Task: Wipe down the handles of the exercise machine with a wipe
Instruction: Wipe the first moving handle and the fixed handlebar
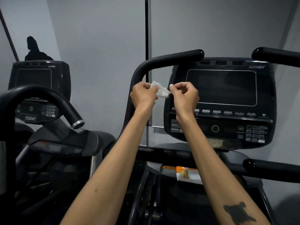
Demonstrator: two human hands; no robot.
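Observation:
A small white wipe (160,90) is stretched between both hands in front of the exercise machine. My left hand (143,95) grips its left end and my right hand (185,95) pinches its right corner between thumb and fingertips. Just behind my left hand rises the machine's curved black left handle (167,60), which bends toward the console (222,101). Another black handle (276,56) reaches in from the upper right. A lower black handle (266,168) runs along the right side.
An orange and white wipes pack (188,175) lies on the shelf below the console. A second machine with a curved handle (48,98) and its own console (39,78) stands at the left. Grey wall panels are behind.

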